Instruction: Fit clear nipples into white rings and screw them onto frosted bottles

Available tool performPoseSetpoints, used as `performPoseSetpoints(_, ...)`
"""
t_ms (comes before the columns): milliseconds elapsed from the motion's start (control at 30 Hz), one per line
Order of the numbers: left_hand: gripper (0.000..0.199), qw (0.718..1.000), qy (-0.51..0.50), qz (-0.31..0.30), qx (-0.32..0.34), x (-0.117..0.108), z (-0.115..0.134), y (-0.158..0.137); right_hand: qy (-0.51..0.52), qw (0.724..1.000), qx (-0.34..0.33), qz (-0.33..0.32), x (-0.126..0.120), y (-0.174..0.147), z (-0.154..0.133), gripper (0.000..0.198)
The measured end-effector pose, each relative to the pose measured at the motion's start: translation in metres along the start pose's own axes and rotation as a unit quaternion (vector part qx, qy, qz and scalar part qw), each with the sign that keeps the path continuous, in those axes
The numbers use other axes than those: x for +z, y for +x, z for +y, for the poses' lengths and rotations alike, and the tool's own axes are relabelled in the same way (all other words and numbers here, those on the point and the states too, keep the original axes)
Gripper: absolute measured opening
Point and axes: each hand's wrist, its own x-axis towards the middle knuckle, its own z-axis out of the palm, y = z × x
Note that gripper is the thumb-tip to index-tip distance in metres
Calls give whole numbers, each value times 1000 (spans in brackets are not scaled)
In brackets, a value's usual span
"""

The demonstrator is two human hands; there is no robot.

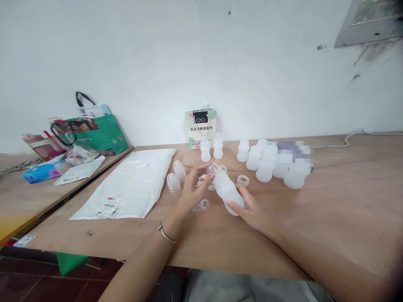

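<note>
A frosted white baby bottle [229,195] is tilted above the table, its top leaning up and to the left. My right hand [250,207] is wrapped round its lower body. With thumb and fingers, my left hand [197,184] grips the clear cap [213,168] at the bottle's top. Just left of that hand stand two clear domed caps [174,183]. Several rings lie around and partly behind my hands, among them a white ring [243,180] and a clear ring [205,204]. Two bottles with tops [205,149] stand upright beyond my hands.
Several topless bottles [264,167] cluster at the right. A white mailing bag [126,182] lies flat on the left. Against the wall stand a paper bag [201,126] and a clear bottle. A green bag [107,134] and a tissue pack [42,172] occupy the left table.
</note>
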Motion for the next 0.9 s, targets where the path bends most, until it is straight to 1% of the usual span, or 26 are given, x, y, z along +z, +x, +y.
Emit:
performPoseSetpoints(133,38,1000,-11,21,15,5,-5,-4,-14,1000,7,0,1,-2,-3,32)
performPoseSetpoints(267,37,999,3,44,8,9,-4,-6,-28,999,4,18,2,-3,-4,31)
performPoseSetpoints(367,37,999,-4,44,17,9,-3,-7,-33,999,-5,22,3,-2,-6,30)
performPoseSetpoints(467,35,999,17,43,4,9,0,-9,-35,999,-12,10,3,-3,-9,27)
performPoseSetpoints(600,34,998,28,48,-1,9,2,-11,-30,999,-12,17,2,-4,-11,27)
performPoseSetpoints(800,37,999,12,24,24,9,-7,-9,-34,999,-15,1,1,0,-7,31)
performPoseSetpoints(900,40,1000,6,-2,14,8,-14,-10,-30,999,-13,-16,2,1,-6,36)
